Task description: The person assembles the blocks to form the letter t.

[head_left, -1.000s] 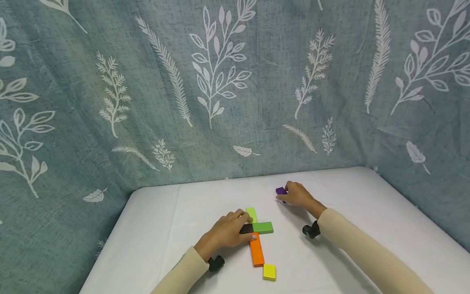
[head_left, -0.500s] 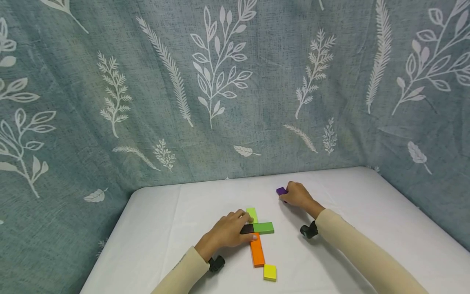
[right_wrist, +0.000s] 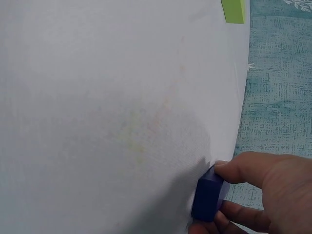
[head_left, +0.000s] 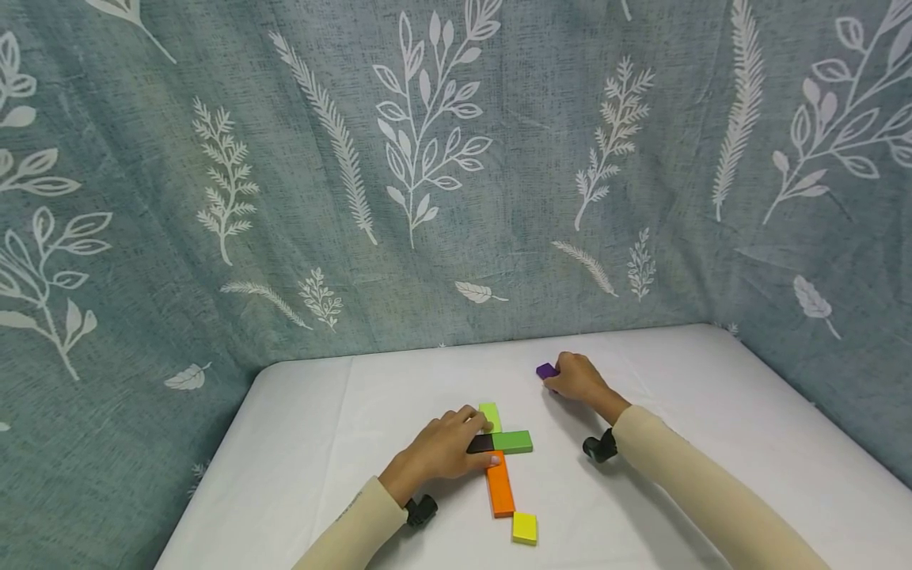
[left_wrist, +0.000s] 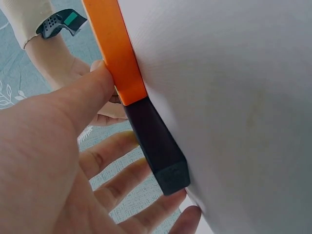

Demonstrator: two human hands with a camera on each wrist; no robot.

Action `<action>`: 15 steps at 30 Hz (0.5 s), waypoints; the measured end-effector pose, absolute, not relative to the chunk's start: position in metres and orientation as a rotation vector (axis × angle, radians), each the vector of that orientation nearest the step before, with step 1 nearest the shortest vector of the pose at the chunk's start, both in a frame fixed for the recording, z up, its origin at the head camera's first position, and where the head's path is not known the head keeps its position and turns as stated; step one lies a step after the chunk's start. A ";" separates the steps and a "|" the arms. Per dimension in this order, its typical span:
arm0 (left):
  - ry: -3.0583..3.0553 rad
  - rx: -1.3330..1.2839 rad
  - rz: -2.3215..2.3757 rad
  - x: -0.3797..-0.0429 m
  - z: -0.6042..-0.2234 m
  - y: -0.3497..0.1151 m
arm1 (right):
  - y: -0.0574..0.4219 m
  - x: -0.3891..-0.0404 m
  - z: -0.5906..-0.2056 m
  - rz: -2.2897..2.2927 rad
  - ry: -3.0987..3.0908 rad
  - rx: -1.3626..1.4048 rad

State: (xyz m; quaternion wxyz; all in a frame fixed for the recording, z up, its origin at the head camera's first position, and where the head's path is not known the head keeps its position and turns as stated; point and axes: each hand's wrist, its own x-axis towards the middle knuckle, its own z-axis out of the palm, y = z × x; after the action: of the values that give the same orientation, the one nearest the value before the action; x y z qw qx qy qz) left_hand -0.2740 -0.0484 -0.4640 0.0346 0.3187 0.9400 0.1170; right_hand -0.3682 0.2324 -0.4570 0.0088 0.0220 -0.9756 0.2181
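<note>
My left hand [head_left: 443,445] rests over a group of flat toy blocks. Its thumb touches the orange block [head_left: 501,489], while a finger reaches the light green block [head_left: 488,412]. Between thumb and fingers lies a black block [left_wrist: 155,141], its end meeting the orange one in the left wrist view. A green block [head_left: 513,442] extends rightward from the black one. Farther back, my right hand [head_left: 579,378] pinches a small purple block [right_wrist: 208,197] between thumb and fingers at the table. Part of the purple block is hidden by that hand in the head view.
A yellow square block [head_left: 524,528] sits at the orange block's near end. White cloth covers the table [head_left: 399,388]. Behind it and at the sides hangs a blue-green leaf-patterned curtain [head_left: 499,269].
The right fingers have shifted slightly along the purple block, and the right forearm has drawn a little to the left. The left hand and the other blocks hold their places.
</note>
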 end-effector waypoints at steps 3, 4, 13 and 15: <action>2.888 0.976 0.359 -0.274 -0.464 -0.048 | 0.234 -0.367 -0.455 0.696 -3.028 0.083; 2.887 0.976 0.359 -0.275 -0.464 -0.048 | 0.234 -0.367 -0.454 0.706 -3.019 0.085; 2.883 0.965 0.373 -0.275 -0.465 -0.048 | 0.239 -0.361 -0.442 0.742 -2.971 0.090; 2.883 0.965 0.367 -0.275 -0.465 -0.048 | 0.238 -0.358 -0.440 0.753 -2.951 0.122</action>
State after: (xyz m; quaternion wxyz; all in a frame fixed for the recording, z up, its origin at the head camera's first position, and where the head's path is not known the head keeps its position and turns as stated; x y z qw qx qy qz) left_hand -0.2754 -0.0479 -0.4654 0.0396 0.3147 0.9408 0.1197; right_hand -0.3578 0.2382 -0.4398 0.0467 0.0399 -0.9671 0.2469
